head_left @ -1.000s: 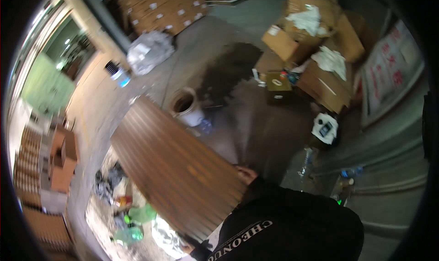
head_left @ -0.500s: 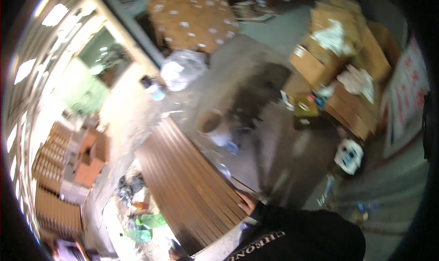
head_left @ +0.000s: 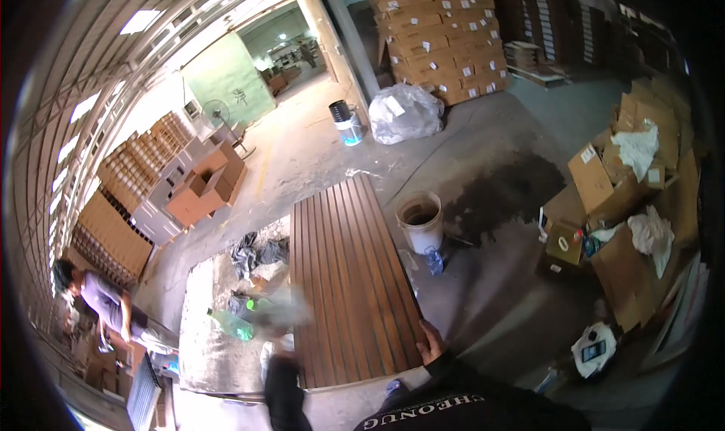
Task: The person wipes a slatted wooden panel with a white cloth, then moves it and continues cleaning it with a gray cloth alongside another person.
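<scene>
A long brown panel with lengthwise grooves (head_left: pixel 351 280) lies on a pale, stained work table (head_left: pixel 208 355). My right hand (head_left: pixel 431 342) is at the panel's near right edge, its fingers bent over the rim. To the left of the panel, my left hand (head_left: pixel 285 345) is smeared by motion. Beside it, a pale translucent blur (head_left: pixel 287 308) reaches over the panel's left edge; whether the hand holds it is unclear. A green plastic bottle (head_left: pixel 232 325) lies on the table, close to a bright green cap (head_left: pixel 251 304). Crumpled black plastic (head_left: pixel 257 253) lies farther back.
Beyond the panel's right side stands a white bucket (head_left: pixel 421 223). Flattened cartons (head_left: pixel 634 257) pile up at right, near a phone on white wrapping (head_left: pixel 593 352). A person (head_left: pixel 113 306) stands at left. Stacked boxes (head_left: pixel 442 38) and a plastic bag (head_left: pixel 406 114) are behind.
My view has swung left and levelled, bringing the person and bucket into clearer sight. My left hand has come up from the lower edge beside the panel. My right hand stays at its edge.
</scene>
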